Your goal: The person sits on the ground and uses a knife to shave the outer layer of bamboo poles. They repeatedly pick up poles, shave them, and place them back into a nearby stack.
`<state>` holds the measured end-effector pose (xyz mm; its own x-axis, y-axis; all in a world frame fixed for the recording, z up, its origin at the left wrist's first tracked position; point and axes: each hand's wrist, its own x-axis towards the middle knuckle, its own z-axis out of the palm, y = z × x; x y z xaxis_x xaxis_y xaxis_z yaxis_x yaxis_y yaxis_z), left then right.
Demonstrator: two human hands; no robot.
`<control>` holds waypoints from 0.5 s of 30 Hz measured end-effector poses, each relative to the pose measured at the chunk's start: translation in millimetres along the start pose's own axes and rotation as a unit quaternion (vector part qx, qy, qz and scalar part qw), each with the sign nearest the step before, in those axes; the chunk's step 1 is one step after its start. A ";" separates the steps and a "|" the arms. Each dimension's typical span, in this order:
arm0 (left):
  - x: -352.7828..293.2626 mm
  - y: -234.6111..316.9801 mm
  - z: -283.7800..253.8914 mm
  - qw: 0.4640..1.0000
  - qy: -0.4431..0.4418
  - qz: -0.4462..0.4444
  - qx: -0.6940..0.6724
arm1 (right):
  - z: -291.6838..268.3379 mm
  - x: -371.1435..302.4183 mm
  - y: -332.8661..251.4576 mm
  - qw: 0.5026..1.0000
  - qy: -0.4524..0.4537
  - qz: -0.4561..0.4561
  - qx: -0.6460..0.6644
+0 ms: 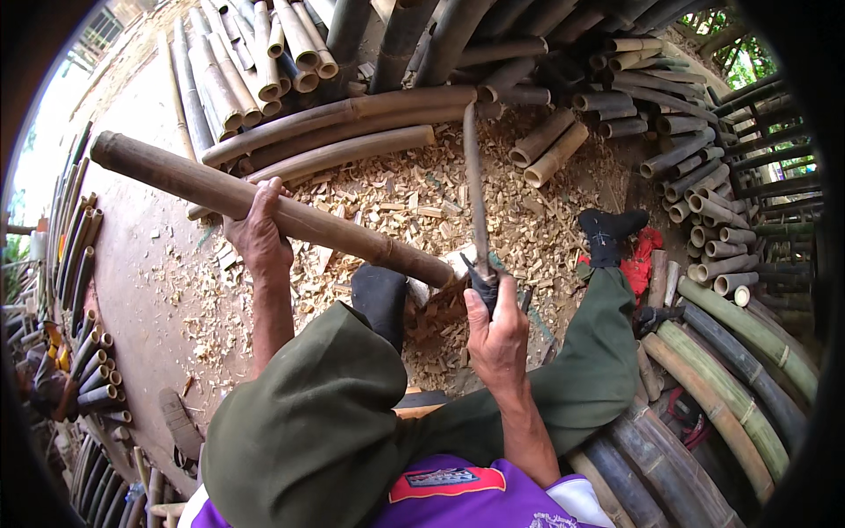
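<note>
My left hand (pixel 261 233) is closed around a thick brown bamboo pole (pixel 343 226), gripping it left of its middle. The pole slants from the upper left down to the right, and its lower end lies by a pale block (pixel 421 292) near my dark-covered left foot (pixel 379 299). In my right hand (pixel 498 339) is a long-bladed knife (pixel 476 189), held by its dark handle. Its narrow blade points away from me, just right of the pole's lower end. I cannot tell whether blade and pole touch.
Wood chips (pixel 440 198) cover the ground around my feet. Cut bamboo poles (pixel 352 113) lie beyond the pole, with stacked bamboo pieces (pixel 717 207) at right. Green and dark poles (pixel 739 352) lie beside my right leg. A sandal (pixel 180 425) is at lower left.
</note>
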<state>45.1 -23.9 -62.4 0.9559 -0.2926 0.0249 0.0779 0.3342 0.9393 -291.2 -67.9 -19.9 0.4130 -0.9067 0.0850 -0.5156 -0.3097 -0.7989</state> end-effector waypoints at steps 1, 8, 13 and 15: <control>-1.3 0.8 -0.4 1.000 -0.013 -0.010 -0.004 | 0.7 0.3 -2.5 0.998 0.037 -0.050 0.015; -9.6 11.9 22.8 0.999 -0.041 -0.019 -0.002 | 46.9 -18.4 110.4 0.962 -0.153 0.191 -0.119; -4.7 12.5 0.3 0.988 -0.131 -0.026 -0.081 | 5.2 -5.1 19.5 0.990 -0.065 0.121 -0.012; -4.2 12.8 1.4 0.982 -0.159 -0.037 -0.091 | -3.7 -1.3 -0.7 1.000 0.018 0.017 0.000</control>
<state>41.7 -19.7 -50.0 0.8116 -0.5769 0.0919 0.2203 0.4479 0.8665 -294.2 -67.6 -17.2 0.3681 -0.9265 0.0780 -0.5287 -0.2776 -0.8021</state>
